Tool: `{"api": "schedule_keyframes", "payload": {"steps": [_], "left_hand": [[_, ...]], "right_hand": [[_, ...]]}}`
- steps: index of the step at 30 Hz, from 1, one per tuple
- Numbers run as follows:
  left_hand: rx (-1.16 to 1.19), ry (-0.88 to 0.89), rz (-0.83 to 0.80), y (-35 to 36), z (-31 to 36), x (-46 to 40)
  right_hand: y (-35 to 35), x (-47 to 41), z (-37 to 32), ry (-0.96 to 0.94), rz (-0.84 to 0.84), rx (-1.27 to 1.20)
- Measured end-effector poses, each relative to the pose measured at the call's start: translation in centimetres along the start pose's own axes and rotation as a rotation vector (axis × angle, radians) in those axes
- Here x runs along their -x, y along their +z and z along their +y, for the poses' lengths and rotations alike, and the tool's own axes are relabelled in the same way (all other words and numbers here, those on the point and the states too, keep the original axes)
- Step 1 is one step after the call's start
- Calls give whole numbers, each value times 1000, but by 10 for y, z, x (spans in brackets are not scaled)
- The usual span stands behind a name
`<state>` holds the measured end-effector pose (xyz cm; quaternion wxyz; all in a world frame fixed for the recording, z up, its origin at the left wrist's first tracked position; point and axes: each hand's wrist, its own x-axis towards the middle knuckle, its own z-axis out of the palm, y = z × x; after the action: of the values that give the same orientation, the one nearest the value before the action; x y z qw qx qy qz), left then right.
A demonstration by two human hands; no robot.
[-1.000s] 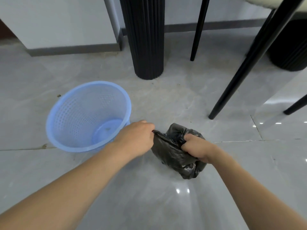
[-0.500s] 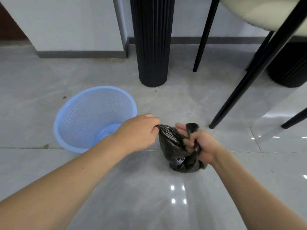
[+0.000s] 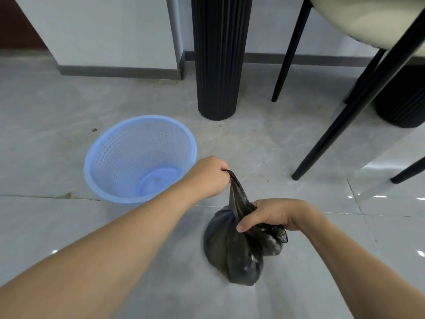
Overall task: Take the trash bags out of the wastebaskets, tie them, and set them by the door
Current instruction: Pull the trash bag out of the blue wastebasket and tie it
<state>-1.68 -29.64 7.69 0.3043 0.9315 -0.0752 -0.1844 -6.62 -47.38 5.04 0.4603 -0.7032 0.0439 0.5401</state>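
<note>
A small black trash bag sits on the grey floor in front of me, its top gathered into a twisted neck. My left hand is closed on the upper end of that neck, pulled up and to the left. My right hand grips the neck lower down, just above the bag's full body. A light blue mesh wastebasket stands to the left with no bag in it, its bottom visible.
A black ribbed column stands behind the basket. Black chair legs slant across the right under a cream seat. Another black ribbed base is far right. A white wall corner with grey skirting is at the back left.
The bag's loose top has been drawn into a tight stretched neck. My left hand pulled up and away; my right hand shifted down onto the neck near the bag's body.
</note>
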Motion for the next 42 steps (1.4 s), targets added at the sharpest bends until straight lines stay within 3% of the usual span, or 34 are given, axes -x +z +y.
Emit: {"api": "schedule_keyframes", "payload": {"steps": [6,9,16,21,26,33,38,42], "left_hand": [[820,-254,-149,44,-22,13],[1050,-288,-152,61,-30,22],[858,-255,-161,78,-41,20],[929,-174,-133,83,-41,16],[859,-268,-54,88,-51,13],[743,-378,-109,92,-57,8],[764,-407,-126,92,-59,7],[806,-342,-84,82,-58,15]], "right_hand": [[2,5,-5,28,6,119],[5,8,-6,48,-35,207],[11,9,-4,157,138,640],[13,7,-10,145,108,595],[12,-4,8,-42,408,591],[30,-14,50,-572,973,1009],[28,-19,59,-810,1013,1073],[26,-16,52,-656,1036,824]]}}
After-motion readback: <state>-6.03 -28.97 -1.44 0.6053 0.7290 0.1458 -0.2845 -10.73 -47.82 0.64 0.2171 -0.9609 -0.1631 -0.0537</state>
